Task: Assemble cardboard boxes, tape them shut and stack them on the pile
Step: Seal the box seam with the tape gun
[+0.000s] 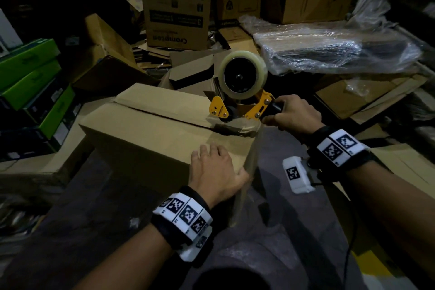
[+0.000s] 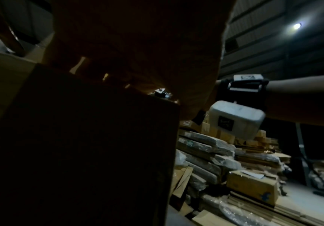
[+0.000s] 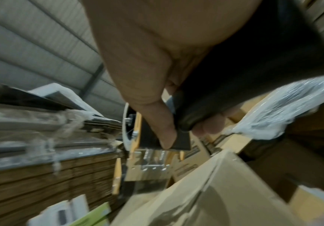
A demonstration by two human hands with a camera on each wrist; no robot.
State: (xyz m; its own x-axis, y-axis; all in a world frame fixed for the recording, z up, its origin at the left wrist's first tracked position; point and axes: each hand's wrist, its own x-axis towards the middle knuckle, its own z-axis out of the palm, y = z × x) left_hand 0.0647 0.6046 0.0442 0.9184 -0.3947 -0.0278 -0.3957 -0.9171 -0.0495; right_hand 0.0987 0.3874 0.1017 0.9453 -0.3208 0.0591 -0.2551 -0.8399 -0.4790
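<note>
Head view: left hand (image 1: pixel 213 172) seemingly flat on box (image 1: pixel 150 134), right hand (image 1: pixel 294 114) gripping dispenser (image 1: pixel 242 92).

**Materials and surfaces**

The box (image 1: pixel 150 134) under my left hand (image 1: pixel 215 173) is matt brown cardboard, smooth. The tape (image 1: pixel 244 73) is a clear, glossy plastic roll. The dispenser (image 1: pixel 237 107) has a yellow painted frame with shiny metal screws, and my right hand (image 1: pixel 294 113) grips its black, slightly glossy handle. The wrap (image 1: pixel 329 47) is thin, wrinkled, shiny plastic film.
</note>
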